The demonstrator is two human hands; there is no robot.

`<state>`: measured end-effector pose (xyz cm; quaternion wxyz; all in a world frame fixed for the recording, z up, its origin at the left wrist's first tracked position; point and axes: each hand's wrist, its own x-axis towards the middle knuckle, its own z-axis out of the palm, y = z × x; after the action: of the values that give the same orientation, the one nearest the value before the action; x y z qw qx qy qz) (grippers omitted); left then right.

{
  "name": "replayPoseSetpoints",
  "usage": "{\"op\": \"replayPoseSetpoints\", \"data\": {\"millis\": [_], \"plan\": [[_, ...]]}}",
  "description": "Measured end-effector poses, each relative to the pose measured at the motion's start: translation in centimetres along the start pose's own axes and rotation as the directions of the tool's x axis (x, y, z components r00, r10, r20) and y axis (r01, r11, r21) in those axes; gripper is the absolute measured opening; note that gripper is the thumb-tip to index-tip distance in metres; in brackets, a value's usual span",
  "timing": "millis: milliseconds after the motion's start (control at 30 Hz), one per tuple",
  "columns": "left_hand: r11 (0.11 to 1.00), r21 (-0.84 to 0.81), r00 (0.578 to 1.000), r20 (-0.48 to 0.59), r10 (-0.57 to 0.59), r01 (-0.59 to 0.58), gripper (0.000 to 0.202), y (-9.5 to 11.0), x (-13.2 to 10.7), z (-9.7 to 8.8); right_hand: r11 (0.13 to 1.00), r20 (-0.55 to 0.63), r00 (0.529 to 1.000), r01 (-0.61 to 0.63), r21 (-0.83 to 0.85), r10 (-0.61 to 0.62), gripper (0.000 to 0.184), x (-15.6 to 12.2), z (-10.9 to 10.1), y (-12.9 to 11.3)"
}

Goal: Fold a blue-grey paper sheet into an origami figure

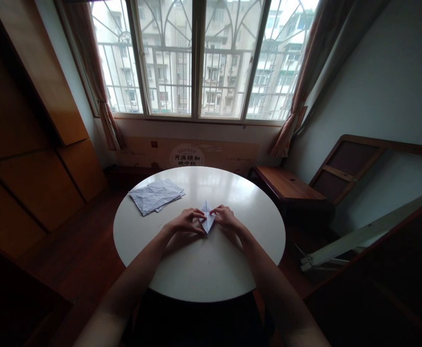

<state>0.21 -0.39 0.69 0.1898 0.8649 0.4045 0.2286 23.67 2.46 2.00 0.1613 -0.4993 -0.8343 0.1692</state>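
Observation:
A diamond-shaped piece of folded paper (208, 222), pale and creased down its middle, lies on the round white table (204, 274) with a point toward me. At its left edge, my left hand (186, 221) has bent fingers on the paper, the thumb lower down near the bottom point. My right hand (225, 216) grips the upper right edge between thumb and fingers. Some fingertips are too small to make out clearly. Further left on the tabletop lies a stack of creased paper sheets (156, 195).
Beyond the table stands a long printed board (225, 150) under a barred window (196, 62). To the right are a low wooden bench (288, 182), a leaning framed panel (348, 166) and a pale folded frame (334, 255). Wooden cabinets (33, 188) line the left.

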Motion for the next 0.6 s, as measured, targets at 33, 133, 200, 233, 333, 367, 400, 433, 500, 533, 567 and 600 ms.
{"op": "replayPoseSetpoints", "data": {"millis": [33, 133, 200, 233, 333, 367, 400, 433, 500, 533, 567, 600], "plan": [[1.000, -0.002, 1.000, 0.000, 0.003, -0.003, 0.058, -0.11, 0.02, 0.01, 1.000, 0.003, 1.000, 0.001, -0.001, -0.001, 0.027, -0.04, -0.04, -0.03], [1.000, -0.006, 0.999, -0.035, 0.023, -0.023, 0.045, -0.22, 0.13, 0.12, 1.000, 0.007, 1.000, 0.003, -0.003, -0.003, 0.027, -0.17, -0.15, -0.16], [0.999, -0.021, 0.997, -0.075, 0.032, -0.034, 0.034, -0.17, 0.24, 0.25, 1.000, 0.003, 1.000, 0.000, -0.006, 0.000, 0.027, -0.26, -0.20, -0.29], [0.999, -0.030, 0.995, -0.099, 0.030, -0.033, 0.029, -0.12, 0.30, 0.32, 1.000, -0.001, 1.000, -0.004, -0.008, 0.004, 0.027, -0.31, -0.23, -0.37], [1.000, -0.027, 0.989, -0.144, 0.011, -0.015, 0.027, 0.03, 0.49, 0.42, 1.000, -0.012, 1.000, -0.008, -0.011, 0.008, 0.027, -0.43, -0.31, -0.62], [1.000, -0.017, 0.988, -0.151, 0.004, -0.007, 0.027, 0.08, 0.54, 0.41, 1.000, -0.014, 1.000, -0.007, -0.010, 0.007, 0.027, -0.47, -0.33, -0.69], [1.000, -0.008, 0.988, -0.154, 0.000, -0.001, 0.027, 0.13, 0.58, 0.40, 1.000, -0.016, 1.000, -0.005, -0.009, 0.004, 0.027, -0.50, -0.35, -0.74], [1.000, 0.000, 0.988, -0.156, -0.004, 0.004, 0.026, 0.17, 0.61, 0.38, 1.000, -0.018, 1.000, -0.003, -0.008, 0.003, 0.027, -0.52, -0.36, -0.76], [1.000, 0.008, 0.987, -0.163, -0.009, 0.010, 0.026, 0.21, 0.63, 0.36, 1.000, -0.019, 1.000, -0.002, -0.008, 0.002, 0.027, -0.51, -0.33, -0.71], [1.000, 0.011, 0.986, -0.165, -0.006, 0.008, 0.026, 0.20, 0.62, 0.37, 1.000, -0.019, 1.000, -0.001, -0.008, 0.001, 0.027, -0.46, -0.28, -0.63], [1.000, 0.012, 0.986, -0.168, 0.003, -0.001, 0.026, 0.18, 0.61, 0.39, 1.000, -0.017, 1.000, -0.001, -0.010, 0.001, 0.027, -0.38, -0.22, -0.52], [1.000, 0.013, 0.986, -0.169, 0.016, -0.014, 0.025, 0.14, 0.58, 0.41, 1.000, -0.012, 1.000, 0.001, -0.013, -0.002, 0.028, -0.29, -0.14, -0.38]]}}
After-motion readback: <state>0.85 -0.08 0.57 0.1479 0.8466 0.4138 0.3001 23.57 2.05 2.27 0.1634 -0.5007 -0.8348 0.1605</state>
